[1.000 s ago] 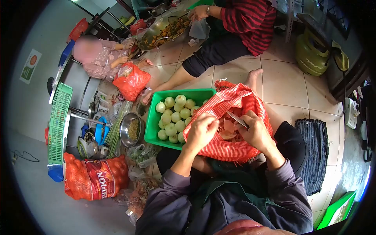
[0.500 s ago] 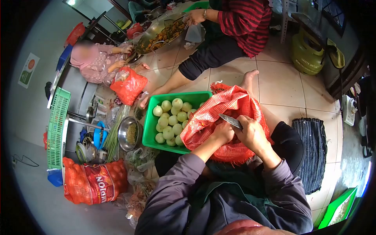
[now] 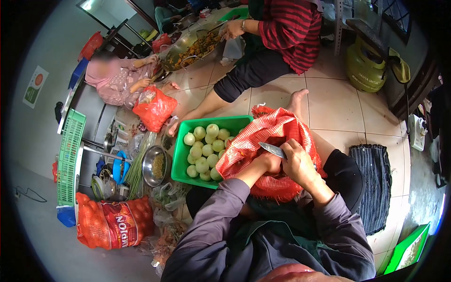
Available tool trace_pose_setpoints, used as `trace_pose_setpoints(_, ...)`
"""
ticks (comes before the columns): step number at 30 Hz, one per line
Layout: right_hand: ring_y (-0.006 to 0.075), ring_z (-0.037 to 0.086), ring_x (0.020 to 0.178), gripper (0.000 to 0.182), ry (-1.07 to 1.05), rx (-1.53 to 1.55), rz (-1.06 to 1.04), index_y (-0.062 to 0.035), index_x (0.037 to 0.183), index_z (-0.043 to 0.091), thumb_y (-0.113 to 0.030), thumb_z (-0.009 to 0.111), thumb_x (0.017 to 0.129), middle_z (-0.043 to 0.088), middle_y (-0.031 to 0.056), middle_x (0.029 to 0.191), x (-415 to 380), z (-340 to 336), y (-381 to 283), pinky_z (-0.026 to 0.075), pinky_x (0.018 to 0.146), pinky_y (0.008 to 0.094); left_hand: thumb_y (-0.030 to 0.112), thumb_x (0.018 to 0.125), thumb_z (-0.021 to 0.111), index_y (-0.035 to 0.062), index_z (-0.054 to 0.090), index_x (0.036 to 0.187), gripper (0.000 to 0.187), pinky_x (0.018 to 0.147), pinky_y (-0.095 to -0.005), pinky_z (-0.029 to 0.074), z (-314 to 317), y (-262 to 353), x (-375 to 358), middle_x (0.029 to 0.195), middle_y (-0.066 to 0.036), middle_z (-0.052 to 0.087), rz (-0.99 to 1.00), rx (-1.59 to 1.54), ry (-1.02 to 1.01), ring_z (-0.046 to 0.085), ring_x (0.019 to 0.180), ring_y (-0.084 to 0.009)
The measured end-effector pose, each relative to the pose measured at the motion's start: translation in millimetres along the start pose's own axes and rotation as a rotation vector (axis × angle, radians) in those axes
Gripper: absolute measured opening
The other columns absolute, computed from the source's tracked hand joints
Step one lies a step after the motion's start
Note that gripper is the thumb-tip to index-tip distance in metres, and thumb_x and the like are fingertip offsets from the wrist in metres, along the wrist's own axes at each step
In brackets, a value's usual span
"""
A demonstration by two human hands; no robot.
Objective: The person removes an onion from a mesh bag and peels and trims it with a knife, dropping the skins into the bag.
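left hand (image 3: 271, 163): in red mesh sack (image 3: 240, 155), can't tell grip
right hand (image 3: 299, 162): gripping pointy metal knife (image 3: 272, 150)
green plastic tub (image 3: 179, 165): sack's 9 o'clock

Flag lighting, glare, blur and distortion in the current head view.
Head view: fisheye, black corners, green crate bowed near the left edge. Head view: glare top left and at the right rim; red mesh sack's opening shadowed, left hand's fingertips hidden. Head view: knife blade reads clearly; face of the person at upper left blurred out.
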State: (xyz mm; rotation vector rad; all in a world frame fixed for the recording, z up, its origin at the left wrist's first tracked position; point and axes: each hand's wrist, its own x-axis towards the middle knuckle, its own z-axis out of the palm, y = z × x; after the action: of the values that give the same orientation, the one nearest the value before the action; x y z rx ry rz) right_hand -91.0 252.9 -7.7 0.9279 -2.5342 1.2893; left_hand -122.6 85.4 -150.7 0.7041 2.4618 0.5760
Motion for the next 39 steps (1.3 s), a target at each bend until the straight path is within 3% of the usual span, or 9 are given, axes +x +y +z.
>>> trace_pose_setpoints(5,0.0405,0.057,0.086,0.019,0.062,0.024,-0.013,0.0021,0.09,0.057,0.004,0.061,0.071,0.055,0.02,0.087,2,1,-1,0.049,0.074,0.0452,0.028,0.086,0.056,0.0077,0.051,0.128,0.047,0.107,-0.0429,0.036,-64,36,-29,0.134,-0.019,0.049,0.003,-0.235,0.258,0.045,0.126,-0.0342)
trace_pose_setpoints(8,0.0399,0.057,0.083,0.022,0.079,0.094,0.009,0.0013,0.094,0.059,0.002,0.063,0.072,0.055,0.019,0.088,3,-1,-6,0.05,0.073,0.0445,0.028,0.086,0.056,0.0079,0.051,0.128,0.046,0.106,-0.0429,0.036,-47,28,-23,0.134,-0.018,0.049,0.011,-0.218,0.383,0.045,0.125,-0.0344)
trace_pose_setpoints(14,0.0386,0.059,0.082,0.023,0.031,0.092,0.007,0.0,0.096,0.06,0.0,0.065,0.073,0.055,0.0173,0.089,3,-2,-9,0.051,0.073,0.0437,0.029,0.087,0.055,0.0085,0.052,0.127,0.045,0.106,-0.0429,0.036,-1,10,-8,0.133,-0.018,0.05,0.005,-0.138,0.331,0.046,0.124,-0.0348)
trace_pose_setpoints(21,0.0369,0.059,0.082,0.021,0.003,0.072,-0.065,-0.0005,0.094,0.059,-0.002,0.065,0.074,0.055,0.017,0.088,2,-1,-12,0.051,0.073,0.0419,0.03,0.088,0.054,0.0091,0.052,0.126,0.044,0.105,-0.0429,0.037,9,5,-3,0.132,-0.017,0.051,0.071,-0.105,0.338,0.047,0.123,-0.0353)
trace_pose_setpoints(28,0.0365,0.059,0.079,0.022,0.005,0.07,-0.066,0.0,0.095,0.06,-0.003,0.066,0.074,0.055,0.0172,0.088,2,0,-10,0.052,0.07,0.0423,0.032,0.089,0.053,0.0097,0.052,0.125,0.043,0.105,-0.043,0.038,29,3,-1,0.131,-0.017,0.052,0.17,-0.122,0.542,0.048,0.122,-0.0358)
trace_pose_setpoints(31,0.037,0.06,0.079,0.023,-0.009,0.071,-0.037,-0.0002,0.095,0.06,-0.003,0.067,0.074,0.055,0.0171,0.088,2,-3,-10,0.052,0.07,0.0422,0.032,0.089,0.052,0.0099,0.052,0.125,0.042,0.105,-0.043,0.038,39,2,-3,0.13,-0.016,0.052,0.252,-0.296,0.671,0.048,0.121,-0.036)
trace_pose_setpoints(33,0.0374,0.06,0.079,0.023,-0.013,0.088,-0.022,-0.0005,0.096,0.06,-0.002,0.067,0.074,0.055,0.0171,0.088,2,-4,-10,0.052,0.07,0.0423,0.034,0.09,0.052,0.0102,0.052,0.126,0.043,0.102,-0.0431,0.04,39,2,-9,0.127,-0.016,0.055,0.176,-0.411,0.616,0.051,0.119,-0.0361)
trace_pose_setpoints(35,0.0378,0.06,0.08,0.023,-0.013,0.104,-0.012,-0.0007,0.096,0.06,-0.002,0.067,0.074,0.055,0.0172,0.089,2,-5,-11,0.052,0.071,0.0425,0.035,0.091,0.051,0.0093,0.052,0.128,0.044,0.1,-0.0433,0.042,-11,48,-55,0.125,-0.017,0.057,-0.248,0.045,0.27,0.053,0.117,-0.0354)
trace_pose_setpoints(39,0.0363,0.061,0.08,0.022,-0.081,0.084,0.007,-0.0022,0.098,0.06,-0.007,0.064,0.077,0.056,0.0154,0.089,1,-3,-15,0.054,0.071,0.0423,0.019,0.089,0.05,0.0047,0.048,0.129,0.042,0.104,-0.0417,0.037,11,28,-61,0.132,-0.021,0.05,-0.217,-0.026,0.038,0.046,0.124,-0.0332)
